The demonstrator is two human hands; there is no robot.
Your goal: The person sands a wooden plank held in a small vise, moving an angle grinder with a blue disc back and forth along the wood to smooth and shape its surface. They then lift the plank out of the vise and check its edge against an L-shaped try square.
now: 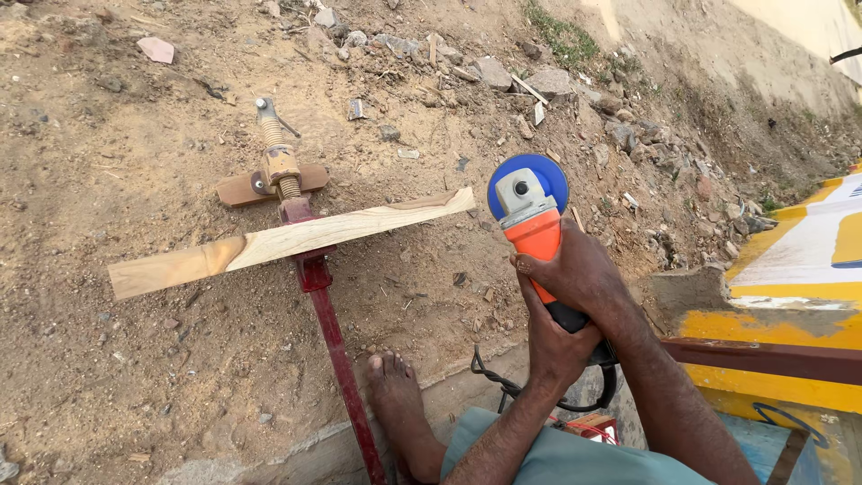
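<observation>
An angle grinder (532,220) is held in both hands above bare dirt ground (108,359); its body is orange, its head grey, and a blue disc (528,172) sits at the far end, facing up toward the camera. The right hand (579,274) is closed over the orange body from the right side, fingers wrapped across the top; the left hand (555,346) is closed around the black rear grip just below it, so the two hands touch. A black cord (503,382) loops down from the rear of the grinder toward the lap, where light teal cloth (557,458) is seen.

To the left of the grinder, apart from it, a pale plank (287,241) lies nearly level across a red clamp (328,332); the plank's left end is darker brown, and its right end, with a dark streak along the upper edge, stops just short of the disc. The clamp's bar runs from the plank down to the lower edge of the view; its threaded screw (274,148) and a brown wooden handle piece (269,184) lie beyond the plank on the ground. A bare foot (400,404) rests beside the bar, on a pale concrete edge. Stones and rubble (539,81) are scattered along the upper slope; a yellow and white painted surface (799,260) and a rusty metal bar (763,359) are seen at the right.
</observation>
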